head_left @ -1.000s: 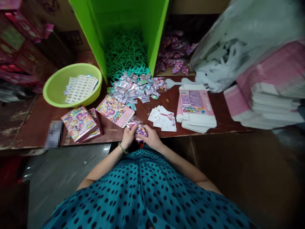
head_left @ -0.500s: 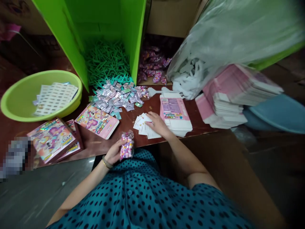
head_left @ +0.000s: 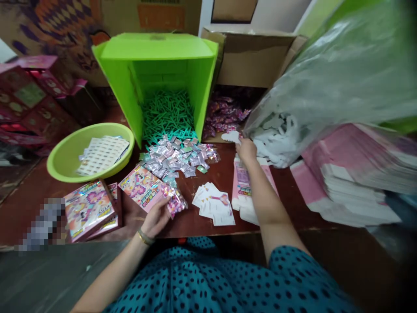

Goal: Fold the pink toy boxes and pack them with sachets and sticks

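My left hand (head_left: 155, 218) holds a small clear bag of pink and purple beads (head_left: 176, 202) over the table's front edge, beside a pink printed box (head_left: 140, 191). My right hand (head_left: 246, 149) reaches far across the table and touches a white flat shape (head_left: 232, 137) at the mouth of a big clear plastic bag (head_left: 312, 82) full of white pieces. Whether the fingers have closed on that shape is unclear. My right forearm crosses over a stack of flat pink cartons (head_left: 243, 187). A fan of white cards (head_left: 213, 204) lies between my hands.
A green bin (head_left: 156, 56) on its side spills teal sticks (head_left: 167, 115). Silver sachets (head_left: 177, 157) are heaped in front of it. A green bowl (head_left: 61, 163) holds sticker sheets. Finished boxes (head_left: 88, 209) lie at left, tall stacks of pink cartons (head_left: 355, 174) at right.
My right hand left the white cards and stretched forward to the white pieces by the plastic bag. The left hand lifted the bead bag onto the table edge. The view tilted up.
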A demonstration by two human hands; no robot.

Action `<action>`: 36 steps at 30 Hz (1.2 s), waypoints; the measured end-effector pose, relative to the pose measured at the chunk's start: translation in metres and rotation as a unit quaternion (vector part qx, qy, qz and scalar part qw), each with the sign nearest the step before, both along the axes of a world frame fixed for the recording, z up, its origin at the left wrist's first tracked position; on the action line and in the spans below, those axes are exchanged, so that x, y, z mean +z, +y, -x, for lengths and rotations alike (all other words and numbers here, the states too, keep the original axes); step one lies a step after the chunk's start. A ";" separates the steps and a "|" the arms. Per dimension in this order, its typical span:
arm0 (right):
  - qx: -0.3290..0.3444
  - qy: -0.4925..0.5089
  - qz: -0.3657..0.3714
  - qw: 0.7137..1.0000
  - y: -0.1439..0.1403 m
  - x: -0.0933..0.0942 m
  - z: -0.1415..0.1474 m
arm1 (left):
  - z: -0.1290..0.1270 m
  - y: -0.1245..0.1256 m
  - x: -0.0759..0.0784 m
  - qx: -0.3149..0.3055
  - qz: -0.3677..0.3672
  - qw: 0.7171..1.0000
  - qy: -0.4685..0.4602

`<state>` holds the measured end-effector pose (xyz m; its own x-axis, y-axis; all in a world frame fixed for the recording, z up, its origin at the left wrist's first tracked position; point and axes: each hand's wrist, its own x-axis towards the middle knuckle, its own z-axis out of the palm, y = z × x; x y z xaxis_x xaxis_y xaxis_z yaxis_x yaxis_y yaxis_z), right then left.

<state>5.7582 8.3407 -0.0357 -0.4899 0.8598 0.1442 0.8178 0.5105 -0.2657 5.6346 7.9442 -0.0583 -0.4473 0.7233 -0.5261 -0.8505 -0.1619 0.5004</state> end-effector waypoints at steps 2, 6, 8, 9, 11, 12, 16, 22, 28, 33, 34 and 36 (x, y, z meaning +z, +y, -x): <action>0.095 0.127 0.014 0.987 -0.066 -0.013 0.000 | 0.003 0.016 0.001 0.024 -0.048 0.998 0.036; 0.333 0.085 0.097 0.934 -0.214 -0.035 0.004 | 0.000 0.052 -0.005 0.088 -0.081 0.989 0.088; 0.386 0.044 0.111 0.915 -0.234 -0.031 0.021 | 0.006 0.057 -0.009 0.148 -0.066 0.982 0.098; 0.413 0.034 0.127 0.901 -0.226 -0.025 0.037 | 0.011 0.054 -0.011 0.157 -0.057 0.981 0.095; 0.455 0.031 0.160 0.875 -0.181 -0.010 0.085 | 0.023 0.040 -0.013 0.153 -0.031 0.985 0.075; 0.427 0.047 0.137 0.893 -0.152 -0.004 0.115 | 0.028 0.030 -0.014 0.152 -0.015 0.986 0.060; 0.274 0.038 0.033 0.960 -0.069 -0.005 0.231 | 0.035 -0.007 -0.011 0.157 0.005 0.987 -0.016; 0.200 0.099 0.065 0.973 -0.049 -0.047 0.280 | 0.044 -0.037 -0.011 0.129 -0.029 0.989 -0.065; 0.125 0.387 0.080 0.910 -0.042 0.004 0.215 | 0.062 -0.028 -0.015 0.144 -0.058 0.987 -0.030; 0.426 0.247 0.206 0.846 -0.194 0.007 0.136 | 0.048 0.005 -0.009 0.152 -0.105 0.983 0.020; 0.444 0.238 0.185 0.844 -0.224 -0.001 0.126 | 0.043 0.008 -0.007 0.140 -0.100 0.984 0.038; 0.458 0.242 0.167 0.839 -0.264 -0.018 0.114 | 0.034 0.009 -0.004 0.122 -0.075 0.987 0.067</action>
